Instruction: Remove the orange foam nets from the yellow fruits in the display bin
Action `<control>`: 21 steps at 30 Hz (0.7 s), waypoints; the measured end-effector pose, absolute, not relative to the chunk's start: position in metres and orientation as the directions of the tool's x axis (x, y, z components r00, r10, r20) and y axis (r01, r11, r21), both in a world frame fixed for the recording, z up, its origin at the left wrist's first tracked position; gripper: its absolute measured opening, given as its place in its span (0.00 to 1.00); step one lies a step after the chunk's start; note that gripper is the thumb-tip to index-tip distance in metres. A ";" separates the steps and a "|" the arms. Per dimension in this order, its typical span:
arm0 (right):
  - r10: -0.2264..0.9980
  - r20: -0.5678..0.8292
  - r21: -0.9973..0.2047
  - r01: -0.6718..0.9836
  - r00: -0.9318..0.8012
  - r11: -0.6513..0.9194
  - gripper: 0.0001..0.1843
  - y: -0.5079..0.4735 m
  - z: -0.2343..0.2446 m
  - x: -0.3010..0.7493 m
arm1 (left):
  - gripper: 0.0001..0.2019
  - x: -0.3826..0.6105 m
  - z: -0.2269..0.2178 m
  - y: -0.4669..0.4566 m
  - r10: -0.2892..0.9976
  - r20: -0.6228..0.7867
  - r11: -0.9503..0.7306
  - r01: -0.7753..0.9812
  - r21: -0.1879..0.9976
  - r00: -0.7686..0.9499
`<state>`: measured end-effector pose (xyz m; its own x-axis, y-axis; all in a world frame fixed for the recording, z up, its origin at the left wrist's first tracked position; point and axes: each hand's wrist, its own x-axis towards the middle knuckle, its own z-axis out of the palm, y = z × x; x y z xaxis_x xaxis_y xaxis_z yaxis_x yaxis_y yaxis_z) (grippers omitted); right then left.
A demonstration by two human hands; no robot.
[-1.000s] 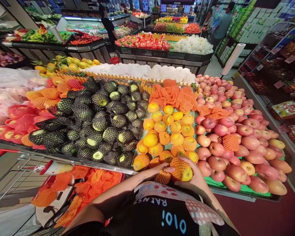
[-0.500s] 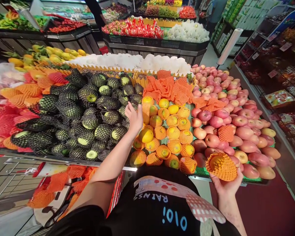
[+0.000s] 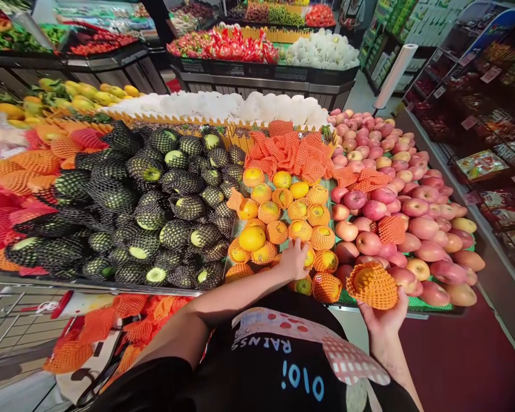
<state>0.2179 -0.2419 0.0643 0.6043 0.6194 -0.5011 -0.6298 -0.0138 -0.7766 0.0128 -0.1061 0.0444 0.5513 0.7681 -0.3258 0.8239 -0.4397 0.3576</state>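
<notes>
My right hand (image 3: 384, 315) holds an orange in an orange foam net (image 3: 372, 285) at the front edge of the stand, fingers cupped under and round it. How much of the fruit sits inside the net is hard to see. My left hand (image 3: 295, 262) reaches across the front rows of netted oranges (image 3: 323, 237), its fingers bent slightly apart over them, next to a yellow-orange one (image 3: 309, 257). A bare orange (image 3: 252, 238) lies to the left of that hand. At the left edge of the rows, a loose net end sticks out from another orange (image 3: 248, 209).
Melons in black nets (image 3: 150, 220) fill the left section, apples (image 3: 424, 229) the right. Loose foam nets (image 3: 289, 154) are heaped behind the oranges. A shopping cart (image 3: 8, 320) with more nets (image 3: 98, 326) stands front left. A bag roll (image 3: 395, 74) rises at back right.
My left hand has moved from the left edge of the oranges down and right to the front rows. The netted orange in my right hand has shifted slightly left in view.
</notes>
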 end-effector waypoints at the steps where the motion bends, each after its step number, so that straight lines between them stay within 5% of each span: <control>1: 0.618 -0.506 -0.776 -0.630 0.602 -0.023 0.31 -0.242 0.064 0.218 | 0.40 0.017 0.045 -0.108 0.777 -0.354 -0.409 0.845 0.345 0.521; 4: 0.609 -0.513 -0.795 -0.603 0.605 -0.070 0.31 -0.242 0.063 0.218 | 0.48 0.027 0.045 -0.111 0.798 -0.410 -0.319 0.887 0.334 0.441; 10: 0.600 -0.516 -0.814 -0.568 0.612 -0.120 0.33 -0.239 0.064 0.215 | 0.38 0.022 0.038 -0.106 0.814 -0.363 -0.294 0.860 0.416 0.454; 13: 0.589 -0.525 -0.806 -0.581 0.614 -0.113 0.31 -0.240 0.065 0.216 | 0.41 0.007 0.039 -0.094 0.805 -0.320 -0.272 0.790 0.550 0.500; 18: 0.608 -0.502 -0.810 -0.580 0.615 -0.082 0.29 -0.244 0.064 0.222 | 0.39 -0.023 0.049 -0.071 0.766 -0.335 0.080 0.436 0.897 0.549; 21: 0.621 -0.497 -0.807 -0.587 0.606 -0.073 0.29 -0.243 0.064 0.222 | 0.41 -0.036 0.054 -0.061 0.655 -0.443 0.325 0.301 0.896 0.612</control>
